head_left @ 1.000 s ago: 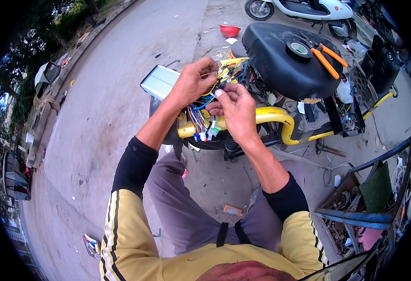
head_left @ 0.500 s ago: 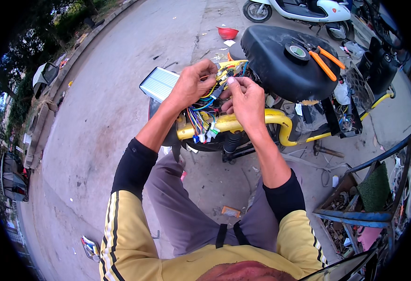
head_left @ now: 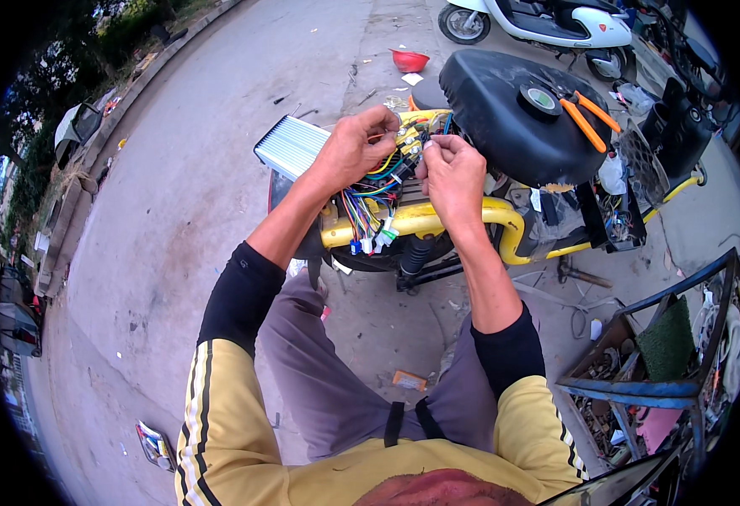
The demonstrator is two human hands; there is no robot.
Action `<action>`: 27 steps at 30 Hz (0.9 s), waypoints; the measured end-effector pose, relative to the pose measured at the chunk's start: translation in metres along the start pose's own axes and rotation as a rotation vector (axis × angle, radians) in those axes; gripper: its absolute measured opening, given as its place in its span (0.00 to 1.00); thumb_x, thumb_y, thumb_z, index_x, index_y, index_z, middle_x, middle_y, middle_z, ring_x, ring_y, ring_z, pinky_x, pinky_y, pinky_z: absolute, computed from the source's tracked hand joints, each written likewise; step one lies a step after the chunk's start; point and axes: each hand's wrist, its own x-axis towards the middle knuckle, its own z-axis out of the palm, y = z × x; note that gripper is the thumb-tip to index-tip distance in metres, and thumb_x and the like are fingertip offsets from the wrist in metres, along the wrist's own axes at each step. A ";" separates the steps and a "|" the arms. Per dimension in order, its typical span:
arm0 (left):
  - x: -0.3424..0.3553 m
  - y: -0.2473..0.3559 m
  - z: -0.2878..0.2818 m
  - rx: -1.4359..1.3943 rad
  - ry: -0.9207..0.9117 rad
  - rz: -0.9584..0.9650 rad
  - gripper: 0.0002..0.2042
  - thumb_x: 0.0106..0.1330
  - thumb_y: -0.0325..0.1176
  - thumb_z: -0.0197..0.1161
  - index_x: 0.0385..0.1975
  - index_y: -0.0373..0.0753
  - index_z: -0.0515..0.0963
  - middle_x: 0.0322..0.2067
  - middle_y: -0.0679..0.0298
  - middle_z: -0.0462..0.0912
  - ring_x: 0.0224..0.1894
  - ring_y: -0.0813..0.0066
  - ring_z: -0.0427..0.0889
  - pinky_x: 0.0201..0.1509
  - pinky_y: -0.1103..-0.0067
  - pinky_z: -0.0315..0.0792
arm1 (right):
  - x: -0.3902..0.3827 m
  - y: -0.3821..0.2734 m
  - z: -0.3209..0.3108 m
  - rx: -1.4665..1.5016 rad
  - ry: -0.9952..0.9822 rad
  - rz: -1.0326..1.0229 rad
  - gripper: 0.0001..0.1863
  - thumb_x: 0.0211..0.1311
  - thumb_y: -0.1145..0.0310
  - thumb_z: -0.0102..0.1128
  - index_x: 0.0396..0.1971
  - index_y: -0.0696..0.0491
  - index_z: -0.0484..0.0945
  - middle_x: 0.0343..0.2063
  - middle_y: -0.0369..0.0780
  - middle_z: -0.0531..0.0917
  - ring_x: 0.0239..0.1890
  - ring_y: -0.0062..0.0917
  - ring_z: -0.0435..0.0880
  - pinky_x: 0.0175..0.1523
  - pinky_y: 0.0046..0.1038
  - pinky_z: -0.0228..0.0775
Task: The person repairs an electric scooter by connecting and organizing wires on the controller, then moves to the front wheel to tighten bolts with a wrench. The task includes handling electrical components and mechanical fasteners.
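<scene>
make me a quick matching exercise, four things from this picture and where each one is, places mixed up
Things:
1. orange-handled pliers
2. hammer
3. silver finned box
4. white scooter

Places:
a. just left of the left hand
b. standing at the picture's top edge
c. on the black rounded cover
d. lying on the ground

Pairs: 1-c, 2-d, 3-a, 4-b

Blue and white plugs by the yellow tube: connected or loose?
Look loose: the plugs sit at the ends of coloured wires by the yellow tube, nothing visibly joined beyond.
</scene>
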 end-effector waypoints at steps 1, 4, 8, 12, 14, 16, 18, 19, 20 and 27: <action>0.000 -0.001 0.000 -0.013 -0.001 -0.001 0.04 0.71 0.22 0.63 0.41 0.31 0.78 0.34 0.70 0.81 0.40 0.86 0.78 0.46 0.81 0.76 | 0.000 0.000 0.000 0.011 0.003 0.009 0.12 0.74 0.71 0.60 0.44 0.66 0.81 0.19 0.38 0.85 0.16 0.13 0.76 0.22 0.22 0.68; 0.000 0.000 0.000 -0.017 -0.004 -0.003 0.04 0.71 0.22 0.63 0.41 0.31 0.78 0.34 0.70 0.81 0.40 0.86 0.77 0.46 0.82 0.76 | 0.002 0.001 0.000 0.029 0.012 0.026 0.11 0.73 0.71 0.61 0.42 0.65 0.81 0.19 0.38 0.85 0.17 0.13 0.76 0.21 0.22 0.68; 0.001 -0.002 0.001 -0.032 -0.009 0.018 0.04 0.71 0.22 0.63 0.41 0.31 0.78 0.34 0.70 0.81 0.40 0.86 0.77 0.46 0.82 0.76 | 0.002 0.004 0.001 0.012 0.036 0.024 0.10 0.72 0.71 0.62 0.40 0.64 0.81 0.19 0.38 0.85 0.17 0.13 0.77 0.21 0.22 0.68; -0.001 0.000 0.000 -0.008 -0.005 0.013 0.04 0.71 0.22 0.63 0.42 0.31 0.77 0.34 0.69 0.81 0.40 0.86 0.78 0.46 0.82 0.77 | 0.001 0.004 -0.001 -0.038 0.033 0.009 0.10 0.72 0.71 0.62 0.41 0.64 0.81 0.19 0.38 0.85 0.17 0.13 0.78 0.21 0.22 0.68; -0.001 0.000 -0.001 0.001 -0.006 0.010 0.04 0.71 0.22 0.63 0.42 0.31 0.77 0.34 0.69 0.82 0.40 0.85 0.78 0.47 0.81 0.77 | 0.001 0.004 -0.006 -0.045 0.015 0.006 0.10 0.73 0.71 0.62 0.41 0.64 0.81 0.19 0.38 0.85 0.16 0.13 0.77 0.21 0.22 0.67; 0.000 0.002 0.000 0.014 -0.007 0.011 0.04 0.71 0.22 0.63 0.42 0.31 0.77 0.34 0.68 0.82 0.40 0.85 0.78 0.47 0.81 0.77 | 0.002 0.006 -0.011 0.023 -0.009 0.027 0.10 0.74 0.70 0.62 0.41 0.64 0.81 0.19 0.38 0.85 0.16 0.14 0.76 0.21 0.22 0.67; 0.000 0.002 0.000 0.017 -0.007 0.011 0.04 0.71 0.22 0.63 0.41 0.31 0.77 0.34 0.68 0.82 0.40 0.85 0.79 0.48 0.81 0.77 | 0.002 0.006 -0.011 0.067 -0.019 0.040 0.11 0.75 0.70 0.61 0.42 0.65 0.81 0.19 0.37 0.84 0.15 0.14 0.76 0.21 0.22 0.67; 0.000 0.000 0.000 0.014 -0.006 0.012 0.04 0.71 0.22 0.63 0.41 0.31 0.77 0.34 0.68 0.82 0.40 0.85 0.79 0.48 0.81 0.77 | 0.001 0.005 -0.010 0.076 -0.017 0.042 0.12 0.75 0.69 0.61 0.43 0.65 0.81 0.19 0.37 0.83 0.15 0.14 0.75 0.21 0.22 0.67; 0.000 -0.001 0.000 0.011 -0.005 0.013 0.04 0.71 0.23 0.63 0.41 0.31 0.77 0.34 0.68 0.82 0.40 0.85 0.79 0.48 0.81 0.77 | -0.001 0.004 -0.008 0.085 -0.015 0.044 0.12 0.75 0.69 0.61 0.44 0.65 0.82 0.19 0.37 0.83 0.15 0.14 0.75 0.21 0.22 0.67; 0.001 0.001 -0.001 0.024 -0.011 -0.008 0.04 0.71 0.23 0.63 0.41 0.31 0.77 0.34 0.69 0.82 0.41 0.86 0.79 0.48 0.81 0.77 | -0.001 -0.001 0.002 -0.004 0.038 -0.012 0.14 0.73 0.69 0.65 0.43 0.68 0.84 0.20 0.39 0.86 0.19 0.14 0.79 0.24 0.23 0.70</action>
